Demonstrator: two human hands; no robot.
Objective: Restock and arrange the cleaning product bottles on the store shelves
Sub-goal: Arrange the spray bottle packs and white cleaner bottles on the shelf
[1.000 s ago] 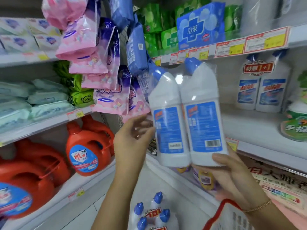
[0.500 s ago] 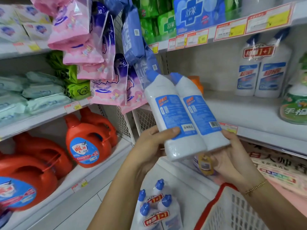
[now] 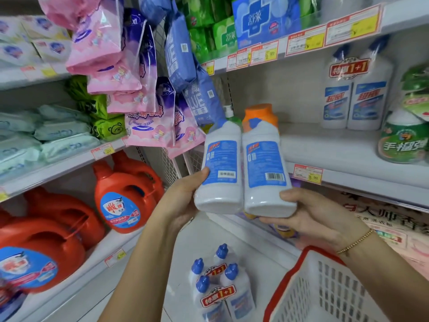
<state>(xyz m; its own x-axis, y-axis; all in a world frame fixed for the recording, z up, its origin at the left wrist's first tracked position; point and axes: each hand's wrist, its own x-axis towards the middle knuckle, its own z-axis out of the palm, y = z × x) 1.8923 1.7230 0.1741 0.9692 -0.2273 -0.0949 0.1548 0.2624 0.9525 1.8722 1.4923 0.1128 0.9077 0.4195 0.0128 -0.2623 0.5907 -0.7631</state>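
Shelf (image 3: 348, 159) at 3 o'clock, mostly bare. Left hand (image 3: 183, 201) & right hand (image 3: 318, 217) clasp twin-pack (image 3: 243, 175) at base; prob. heavy, slick wrap, so support underneath.

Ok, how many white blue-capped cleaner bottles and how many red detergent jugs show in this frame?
White plastic cleaner bottles with blue caps: 8 (2 held, 2 on the right shelf at, 4 on the floor at)
Red plastic detergent jugs with handles: 4 in view
Total: 12
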